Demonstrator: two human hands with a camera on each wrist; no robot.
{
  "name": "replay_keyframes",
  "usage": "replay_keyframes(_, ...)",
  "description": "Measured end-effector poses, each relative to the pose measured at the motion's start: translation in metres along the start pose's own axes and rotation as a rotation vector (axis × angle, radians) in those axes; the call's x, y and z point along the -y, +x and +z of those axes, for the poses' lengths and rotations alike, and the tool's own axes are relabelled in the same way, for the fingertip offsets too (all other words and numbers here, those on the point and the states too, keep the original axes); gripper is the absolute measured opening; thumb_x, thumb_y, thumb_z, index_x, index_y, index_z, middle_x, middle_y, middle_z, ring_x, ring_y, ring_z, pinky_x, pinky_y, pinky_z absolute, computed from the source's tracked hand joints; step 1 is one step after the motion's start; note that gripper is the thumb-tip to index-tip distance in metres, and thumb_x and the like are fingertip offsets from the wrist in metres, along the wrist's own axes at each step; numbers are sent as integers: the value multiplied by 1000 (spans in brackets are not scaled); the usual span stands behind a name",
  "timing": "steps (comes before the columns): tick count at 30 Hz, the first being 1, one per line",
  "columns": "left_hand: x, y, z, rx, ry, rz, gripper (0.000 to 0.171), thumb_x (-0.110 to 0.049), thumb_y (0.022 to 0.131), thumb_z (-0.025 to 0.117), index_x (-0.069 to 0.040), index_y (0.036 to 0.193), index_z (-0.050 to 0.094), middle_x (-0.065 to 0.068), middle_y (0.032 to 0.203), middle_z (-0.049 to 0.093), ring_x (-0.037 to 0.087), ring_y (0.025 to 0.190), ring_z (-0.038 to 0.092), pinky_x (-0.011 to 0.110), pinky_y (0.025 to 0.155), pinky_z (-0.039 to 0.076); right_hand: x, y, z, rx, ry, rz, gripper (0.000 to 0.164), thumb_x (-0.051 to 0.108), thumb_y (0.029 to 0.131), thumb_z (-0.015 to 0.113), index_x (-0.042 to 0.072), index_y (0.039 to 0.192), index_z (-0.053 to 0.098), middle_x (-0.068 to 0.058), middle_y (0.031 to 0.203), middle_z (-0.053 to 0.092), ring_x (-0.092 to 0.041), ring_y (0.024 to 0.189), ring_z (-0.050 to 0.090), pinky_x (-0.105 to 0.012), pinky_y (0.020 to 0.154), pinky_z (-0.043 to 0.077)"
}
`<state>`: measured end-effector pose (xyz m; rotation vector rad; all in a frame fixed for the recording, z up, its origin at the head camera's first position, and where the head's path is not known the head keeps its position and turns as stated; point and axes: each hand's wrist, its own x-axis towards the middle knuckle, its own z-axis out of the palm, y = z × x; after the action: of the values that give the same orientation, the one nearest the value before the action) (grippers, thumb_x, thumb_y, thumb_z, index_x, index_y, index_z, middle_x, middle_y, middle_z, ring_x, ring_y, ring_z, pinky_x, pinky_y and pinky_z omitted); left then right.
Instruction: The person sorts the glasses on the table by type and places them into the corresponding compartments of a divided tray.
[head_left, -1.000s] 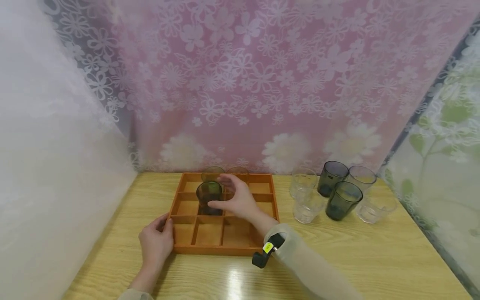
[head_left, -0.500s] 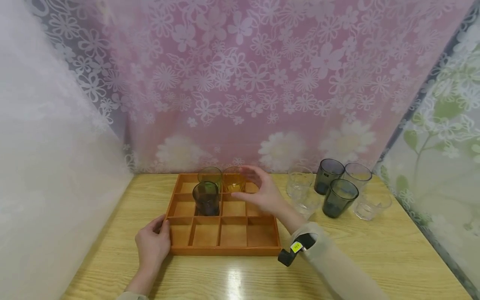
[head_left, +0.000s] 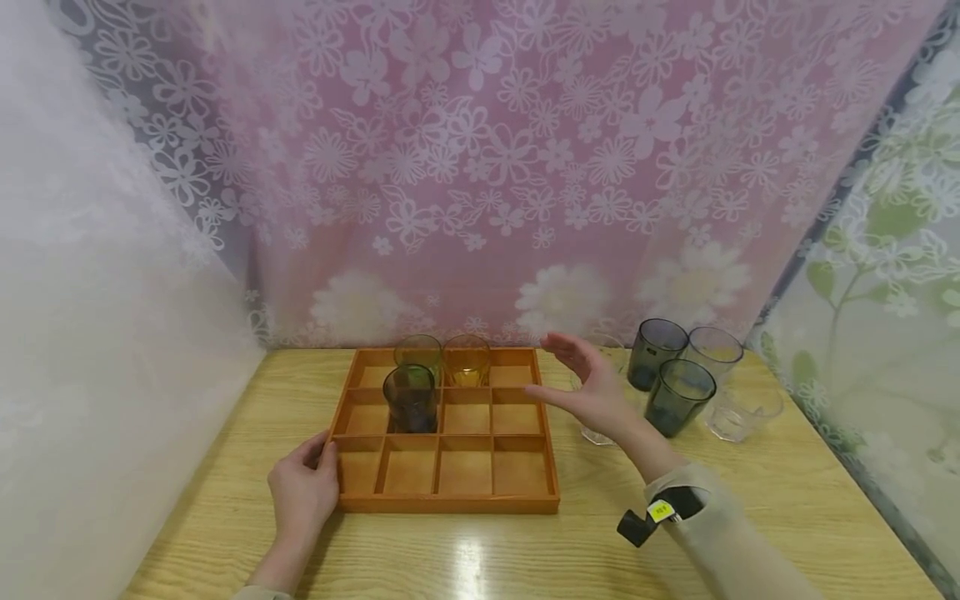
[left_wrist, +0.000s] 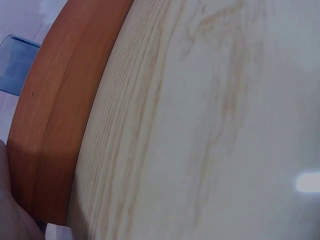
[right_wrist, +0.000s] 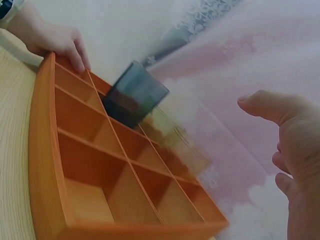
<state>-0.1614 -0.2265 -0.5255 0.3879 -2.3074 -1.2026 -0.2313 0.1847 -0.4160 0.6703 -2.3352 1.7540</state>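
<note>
My left hand [head_left: 303, 492] grips the left wall of a wooden divided tray [head_left: 450, 504], fingers hooked over its rim in the right wrist view. A dark grey glass [head_left: 411, 408] stands upright in the middle row, second compartment from the left. Behind it, in the back row, a green glass [head_left: 417, 352] and an amber glass [head_left: 467, 362] sit side by side. To the right of the tray, my right hand [head_left: 596, 396] hovers with thumb and fingers spread, holding nothing. It partly hides clear glasses [head_left: 598, 437] behind it.
Two dark glasses, one greyish [head_left: 657, 354] and one greenish [head_left: 678, 398], stand on the right of the wooden table [head_left: 285, 400]. Beside them are a pale purple glass [head_left: 715, 350] and a low clear glass [head_left: 738, 417]. A pink floral curtain [head_left: 450, 208] hangs behind.
My right hand has moved right, from beside the dark grey glass, across the tray, to the clear glasses. The left hand still holds the tray's left wall.
</note>
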Motion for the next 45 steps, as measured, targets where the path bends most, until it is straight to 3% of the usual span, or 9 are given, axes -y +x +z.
replay_keyframes(9, -1, -1, 0, -8, 8, 12, 22, -7, 101, 68, 3, 118, 79, 17, 102, 79, 28, 88, 73, 6, 65, 43, -11, -21, -39, -39, -115, -9, 76, 7, 85, 91, 1, 150, 53, -9, 145, 60, -35, 139, 52, -19, 110, 41)
replay_keyframes(12, -1, -1, 0, -8, 6, 11, 22, -6, 100, 68, 3, 118, 79, 18, 102, 79, 28, 88, 73, 5, 65, 43, -14, -29, -49, -53, -153, -5, 74, 8, 85, 90, 1, 149, 53, -10, 144, 61, -37, 138, 52, -17, 109, 40)
replay_keyframes(17, -1, 0, 1, -7, -5, 16, 23, -6, 101, 68, 4, 118, 78, 19, 103, 79, 29, 89, 73, 4, 65, 42, -19, -42, -62, -81, -226, 42, 76, 14, 86, 91, 3, 150, 53, -10, 147, 59, -34, 140, 51, -24, 113, 39)
replay_keyframes(22, 0, 0, 0, -1, -10, 12, 23, -6, 101, 67, 4, 118, 78, 19, 103, 78, 30, 90, 73, 4, 65, 42, -27, -53, -70, -94, -288, 81, 80, 20, 87, 91, 5, 154, 49, -14, 151, 56, -39, 143, 48, -20, 111, 39)
replay_keyframes(24, -1, 0, 0, 1, -11, 12, 23, -6, 101, 66, 5, 119, 78, 20, 104, 78, 30, 90, 73, 4, 65, 42, -32, -57, -72, -92, -294, 103, 82, 22, 89, 90, 5, 156, 46, -15, 154, 53, -40, 146, 44, -27, 114, 39)
replay_keyframes(29, -2, -1, 0, 3, -11, 14, 24, -6, 101, 66, 5, 119, 77, 20, 104, 78, 31, 91, 74, 3, 66, 41, -42, -67, -72, -89, -293, 165, 89, 27, 89, 89, 2, 159, 40, -20, 160, 44, -45, 150, 36, -63, 115, 34)
replay_keyframes(34, -4, -2, -1, 2, -9, 15, 23, -5, 101, 67, 5, 119, 78, 20, 104, 78, 32, 91, 74, 3, 66, 41, -52, -70, -66, -103, -287, 203, 97, 29, 87, 91, 0, 161, 36, -22, 163, 39, -48, 151, 31, -63, 117, 31)
replay_keyframes(45, -6, -2, -2, -3, -23, 33, 22, -5, 101, 68, 4, 117, 78, 20, 103, 78, 32, 91, 74, 3, 67, 41, -77, -74, -51, -169, -187, 255, 107, 18, 85, 92, -6, 163, 23, -27, 160, 43, -44, 150, 35, -63, 118, 27)
